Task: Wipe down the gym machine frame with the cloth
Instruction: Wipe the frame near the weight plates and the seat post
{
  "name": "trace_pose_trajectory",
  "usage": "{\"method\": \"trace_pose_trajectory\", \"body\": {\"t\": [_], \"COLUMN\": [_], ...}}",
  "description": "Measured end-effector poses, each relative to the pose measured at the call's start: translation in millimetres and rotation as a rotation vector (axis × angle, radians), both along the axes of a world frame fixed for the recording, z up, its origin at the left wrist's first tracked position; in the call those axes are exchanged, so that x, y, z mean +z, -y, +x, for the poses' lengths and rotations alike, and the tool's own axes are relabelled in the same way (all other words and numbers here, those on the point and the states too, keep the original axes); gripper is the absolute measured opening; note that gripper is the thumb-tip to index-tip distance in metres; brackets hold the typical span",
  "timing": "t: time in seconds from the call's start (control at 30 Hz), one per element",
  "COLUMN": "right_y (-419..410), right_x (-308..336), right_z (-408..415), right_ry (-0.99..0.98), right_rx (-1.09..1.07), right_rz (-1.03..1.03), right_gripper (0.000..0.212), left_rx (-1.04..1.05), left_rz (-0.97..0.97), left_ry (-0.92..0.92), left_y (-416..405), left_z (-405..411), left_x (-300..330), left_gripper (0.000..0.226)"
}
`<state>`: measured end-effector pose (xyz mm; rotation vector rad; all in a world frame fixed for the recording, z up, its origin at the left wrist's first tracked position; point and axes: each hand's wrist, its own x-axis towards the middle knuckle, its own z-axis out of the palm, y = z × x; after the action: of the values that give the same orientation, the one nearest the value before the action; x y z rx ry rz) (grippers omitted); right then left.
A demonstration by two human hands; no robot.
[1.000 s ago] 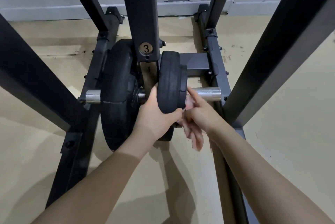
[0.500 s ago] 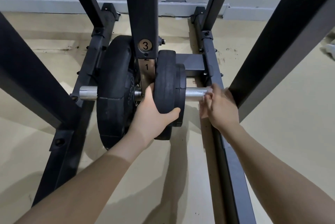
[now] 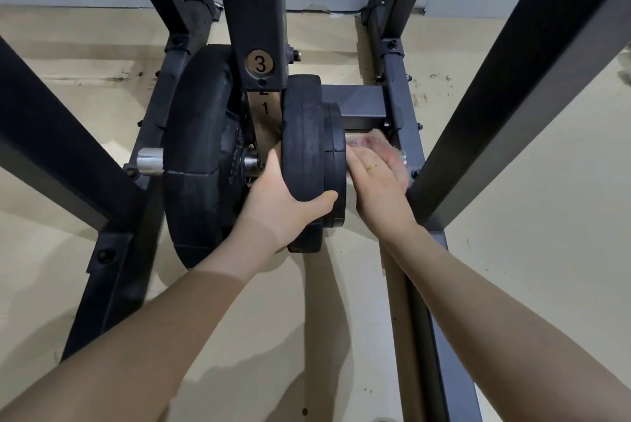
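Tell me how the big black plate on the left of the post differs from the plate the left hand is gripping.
The big plate is far wider across than the gripped plate and hangs lower. The big plate sits left of the numbered post, untouched; the gripped plate sits right of it, with the left hand curled round its rim. A smaller disc lies against the gripped plate; nothing like it shows on the big plate. Both are black, worn and upright.

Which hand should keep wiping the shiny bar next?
The right hand, probably. It already presses the pink cloth over the bar beside the small weight plate. The left hand is busy gripping the thicker plate.
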<state>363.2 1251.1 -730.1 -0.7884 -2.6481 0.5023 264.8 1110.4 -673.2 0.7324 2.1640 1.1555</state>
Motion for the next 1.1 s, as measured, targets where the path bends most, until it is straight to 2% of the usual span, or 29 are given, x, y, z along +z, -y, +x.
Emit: {"method": "trace_pose_trajectory", "body": {"t": [0.07,0.13,0.27,0.4,0.43,0.5,0.53,0.6,0.67,0.73,0.83,0.9,0.93,1.0,1.03,1.1], "right_y": [-1,-18,-22,-18,-22,-23,-18,0,13,23,34,35,32,17,9,1], "right_x": [4,6,0,3,10,26,36,68,103,140,188,200,200,185,174,158], "right_z": [5,15,21,7,7,8,8,3,-8,-25,-59,-86,-101,-126,-130,-124], "right_ry": [0.026,0.042,0.170,0.179,0.195,0.191,0.089,-0.285,-0.566,-0.710,-0.874,-0.863,-0.769,-0.478,-0.346,-0.138], "right_rx": [0.163,0.200,-0.115,0.217,0.249,0.192,0.087,-0.228,-0.362,-0.305,-0.056,0.184,0.290,0.388,0.402,0.427], "right_rz": [0.018,0.077,0.143,0.403,0.374,0.139,-0.031,-0.368,-0.430,-0.414,-0.132,0.077,0.219,0.612,0.784,0.960], "right_gripper": [0.061,0.057,0.051,0.047,0.050,0.052,0.050,0.042,0.037,0.035,0.037,0.032,0.031,0.031,0.032,0.041], "left_rx": [0.004,0.003,-0.005,-0.015,-0.017,-0.024,-0.031,-0.086,-0.155,-0.231,-0.253,-0.289,-0.359,-0.553,-0.611,-0.659], "left_rz": [-0.011,-0.021,0.001,-0.005,-0.001,-0.001,-0.035,-0.156,-0.205,-0.111,0.063,-0.048,-0.202,-0.478,-0.510,-0.457], "left_ry": [0.006,0.023,0.054,0.034,0.046,0.109,0.137,0.090,-0.055,-0.174,-0.433,-0.683,-0.766,-0.758,-0.709,-0.657], "left_y": [0,1,2,-1,0,1,3,8,14,21,28,30,28,26,26,26], "left_z": [0,0,1,4,4,3,3,3,1,-9,-43,-74,-90,-111,-117,-126], "left_x": [1,3,5,9,10,14,19,36,58,84,121,131,129,122,118,110], "left_gripper": [0.079,0.078,0.082,0.083,0.086,0.100,0.109,0.115,0.105,0.082,0.055,0.062,0.076,0.106,0.116,0.128]}}
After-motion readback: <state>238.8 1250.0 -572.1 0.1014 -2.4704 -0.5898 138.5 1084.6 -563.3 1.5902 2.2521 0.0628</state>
